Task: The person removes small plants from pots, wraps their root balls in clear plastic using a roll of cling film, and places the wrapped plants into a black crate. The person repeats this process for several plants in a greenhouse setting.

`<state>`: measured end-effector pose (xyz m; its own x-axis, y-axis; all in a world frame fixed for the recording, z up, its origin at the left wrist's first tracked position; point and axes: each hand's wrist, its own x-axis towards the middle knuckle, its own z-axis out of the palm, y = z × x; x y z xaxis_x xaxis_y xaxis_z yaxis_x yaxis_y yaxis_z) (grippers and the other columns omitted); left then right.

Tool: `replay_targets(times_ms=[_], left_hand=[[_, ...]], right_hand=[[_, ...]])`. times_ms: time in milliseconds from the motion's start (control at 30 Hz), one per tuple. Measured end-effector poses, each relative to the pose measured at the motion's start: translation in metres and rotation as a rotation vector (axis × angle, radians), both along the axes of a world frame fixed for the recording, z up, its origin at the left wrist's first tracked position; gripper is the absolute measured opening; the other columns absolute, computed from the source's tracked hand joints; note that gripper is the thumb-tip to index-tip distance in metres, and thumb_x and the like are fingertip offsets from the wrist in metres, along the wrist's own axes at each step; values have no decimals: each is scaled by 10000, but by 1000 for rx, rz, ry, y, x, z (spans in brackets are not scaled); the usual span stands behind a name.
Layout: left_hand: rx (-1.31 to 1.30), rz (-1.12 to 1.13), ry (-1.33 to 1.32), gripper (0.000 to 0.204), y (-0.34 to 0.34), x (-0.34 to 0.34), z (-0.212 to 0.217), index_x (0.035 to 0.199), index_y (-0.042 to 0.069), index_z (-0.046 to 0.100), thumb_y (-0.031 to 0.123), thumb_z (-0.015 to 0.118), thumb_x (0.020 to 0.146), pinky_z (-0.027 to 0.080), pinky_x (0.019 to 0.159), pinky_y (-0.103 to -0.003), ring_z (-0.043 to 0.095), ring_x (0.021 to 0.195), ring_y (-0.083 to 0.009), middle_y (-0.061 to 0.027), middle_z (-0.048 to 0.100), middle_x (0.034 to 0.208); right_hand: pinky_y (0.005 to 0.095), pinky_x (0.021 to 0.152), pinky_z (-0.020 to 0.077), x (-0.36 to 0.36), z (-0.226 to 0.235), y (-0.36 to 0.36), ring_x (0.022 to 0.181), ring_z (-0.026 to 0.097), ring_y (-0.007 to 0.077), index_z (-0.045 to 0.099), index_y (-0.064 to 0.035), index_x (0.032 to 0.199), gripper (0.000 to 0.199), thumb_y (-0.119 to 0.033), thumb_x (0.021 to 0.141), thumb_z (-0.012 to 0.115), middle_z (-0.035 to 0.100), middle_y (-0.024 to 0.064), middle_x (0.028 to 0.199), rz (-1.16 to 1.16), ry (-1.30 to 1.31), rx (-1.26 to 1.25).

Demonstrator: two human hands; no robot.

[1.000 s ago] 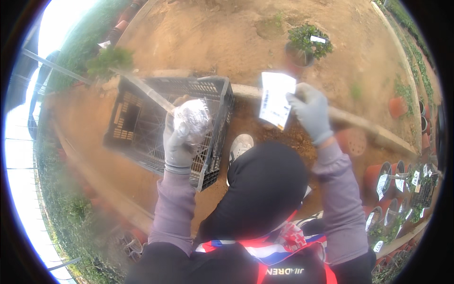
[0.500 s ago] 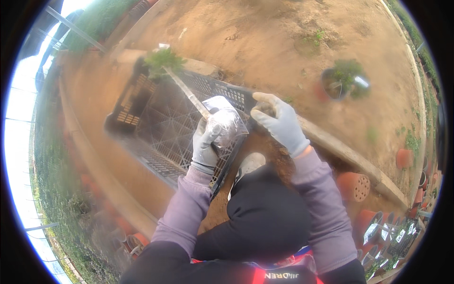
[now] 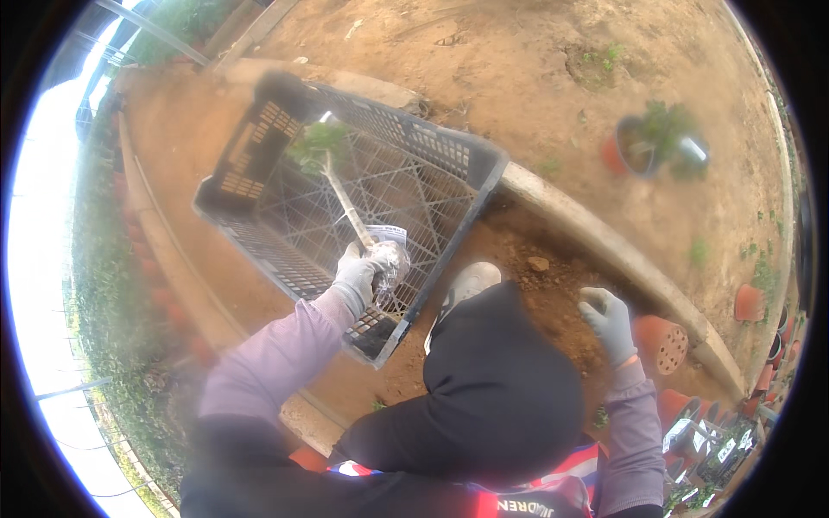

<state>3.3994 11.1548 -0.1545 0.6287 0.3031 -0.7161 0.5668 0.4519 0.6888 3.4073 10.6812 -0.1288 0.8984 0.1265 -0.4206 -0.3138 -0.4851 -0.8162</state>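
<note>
My left hand (image 3: 356, 278), in a pale glove, is closed around the base of a small sapling (image 3: 347, 205). Its root end is wrapped in shiny clear or silvery plastic (image 3: 393, 263), with a printed label beside it. The bare stem slants away to a leafy green top, held over a black slatted crate (image 3: 496, 164). Through the crate's open top its lattice floor shows, partly covered by the plant. Lower on the right, my gloved right hand (image 3: 609, 326) hangs over the soil by my knee. Its fingers are loosely bent and apart, with nothing visible between them.
A concrete curb (image 3: 596, 229) runs diagonally behind the crate and my right hand. Beyond it stands a pot with a leafy plant (image 3: 635, 147). An orange pot (image 3: 661, 344) lies on its side at right, near several labelled pots. Green plants (image 3: 112, 345) line the left.
My left hand has lowered the wrapped sapling towards the crate. My right hand has left the crate's near-right corner and moved down to the right. The view has shifted slightly.
</note>
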Motion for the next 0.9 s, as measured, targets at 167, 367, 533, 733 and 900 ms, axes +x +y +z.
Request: replay_targets(times_ms=[167, 367, 533, 733, 900], left_hand=[[-16, -161, 183, 321, -15, -15, 35, 1215, 43, 546, 74, 643, 910, 564, 637, -357, 664, 797, -230, -135, 648, 972], [207, -386, 307, 211, -5, -22, 29, 1135, 27, 505, 89, 571, 945, 498, 532, -333, 568, 672, -176, -106, 547, 875], [4, -206, 398, 284, 15, -20, -10, 1210, 18, 511, -62, 545, 939, 506, 512, -333, 581, 681, -159, -126, 565, 889], [-207, 137, 662, 116, 20, -11, -40, 1065, 65, 560, 130, 508, 984, 461, 489, -349, 526, 565, -178, -85, 500, 796], [-112, -269, 550, 177, 16, -12, -42, 964, 83, 547, 260, 534, 968, 422, 494, -342, 467, 534, -164, -65, 444, 757]], right_hand=[[304, 853, 507, 1, 2, 8, 940, 655, 168, 680, 28, 1143, 294, -111, 884, 682, 727, 126, 1048, 31, -131, -7], [300, 885, 500, 0, 9, 15, 982, 645, 171, 664, 35, 1167, 296, -92, 900, 671, 718, 130, 1069, -66, -65, -27], [298, 889, 501, -1, 17, 20, 994, 632, 163, 654, 45, 1181, 292, -90, 921, 661, 707, 119, 1067, -53, -73, -43], [321, 920, 498, 0, 15, 25, 1040, 644, 197, 648, 44, 1198, 318, -96, 912, 662, 705, 153, 1130, -78, 4, -48], [342, 950, 492, -4, 1, 16, 1081, 653, 235, 650, 40, 1210, 341, -115, 907, 669, 702, 178, 1164, -40, 9, -156]])
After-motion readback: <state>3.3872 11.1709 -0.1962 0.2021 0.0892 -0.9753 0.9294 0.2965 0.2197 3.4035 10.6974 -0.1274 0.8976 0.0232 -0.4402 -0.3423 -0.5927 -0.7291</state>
